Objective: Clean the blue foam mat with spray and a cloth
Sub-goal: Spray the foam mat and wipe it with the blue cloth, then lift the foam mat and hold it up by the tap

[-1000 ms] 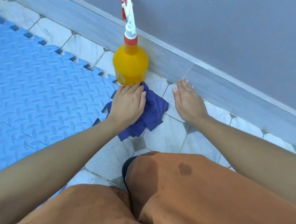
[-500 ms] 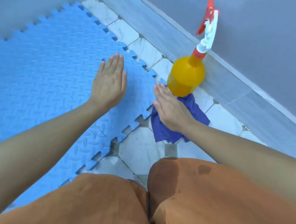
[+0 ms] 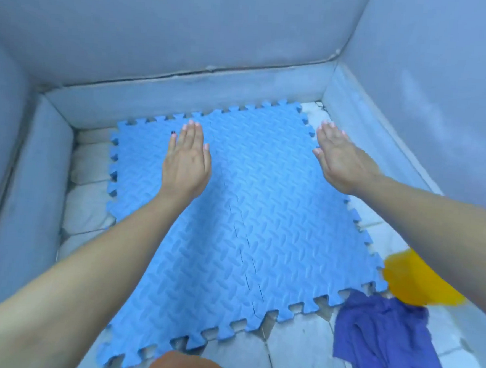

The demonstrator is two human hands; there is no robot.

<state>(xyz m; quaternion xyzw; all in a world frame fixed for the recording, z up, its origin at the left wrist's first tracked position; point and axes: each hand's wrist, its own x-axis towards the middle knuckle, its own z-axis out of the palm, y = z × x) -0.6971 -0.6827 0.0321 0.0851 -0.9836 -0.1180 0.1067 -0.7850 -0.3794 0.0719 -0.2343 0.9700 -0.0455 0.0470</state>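
Observation:
The blue foam mat (image 3: 241,229), two interlocked tiles with toothed edges, lies on the tiled floor in a corner. My left hand (image 3: 187,160) is stretched flat over the mat's far left part, fingers straight, holding nothing. My right hand (image 3: 338,159) is flat too, over the mat's far right edge, also with nothing in it. The dark blue cloth (image 3: 383,340) lies crumpled on the tiles just off the mat's near right corner. Behind it stands the yellow spray bottle (image 3: 413,279); my right forearm hides its top.
Grey walls with a raised skirting (image 3: 185,93) close the corner on three sides of the mat. White floor tiles (image 3: 85,201) show in a narrow strip at the left and at the near right. My orange-clad knees (image 3: 194,367) are at the bottom edge.
My view swung left, away from the bottle toward the whole mat. My right hand left the cloth and reached out over the mat's far right edge. My left hand moved further across the mat.

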